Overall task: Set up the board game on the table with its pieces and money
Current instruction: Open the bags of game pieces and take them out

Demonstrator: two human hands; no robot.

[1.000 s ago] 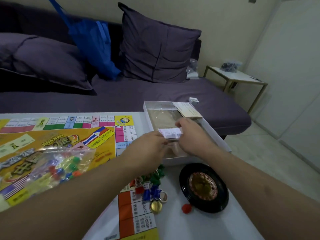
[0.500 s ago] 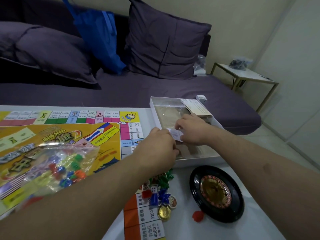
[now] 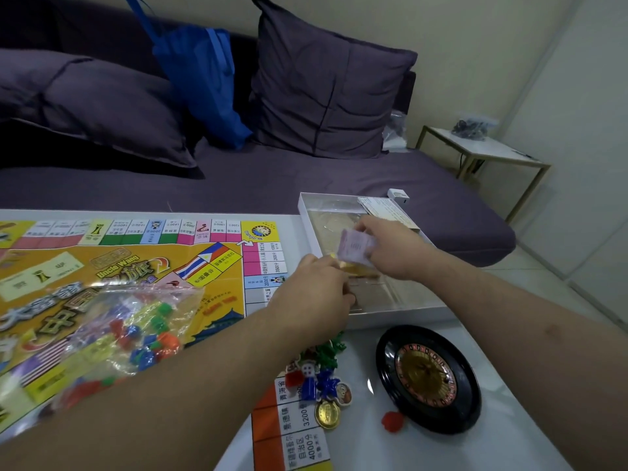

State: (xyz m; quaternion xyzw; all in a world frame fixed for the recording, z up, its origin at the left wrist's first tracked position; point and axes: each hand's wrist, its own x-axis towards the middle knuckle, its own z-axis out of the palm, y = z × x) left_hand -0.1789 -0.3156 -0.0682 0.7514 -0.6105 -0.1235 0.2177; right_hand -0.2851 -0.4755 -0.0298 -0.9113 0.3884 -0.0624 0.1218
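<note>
A roulette wheel (image 3: 429, 378) and a bag of coloured pieces (image 3: 136, 331) are sitting on the worktop (image 3: 482, 447) beside the board (image 3: 112, 277), while the left hand (image 3: 317, 294) is hiding its own grip, and the right hand (image 3: 390, 246) is pinching blurred paper money (image 3: 355, 249) over the open box (image 3: 401, 312).
</note>
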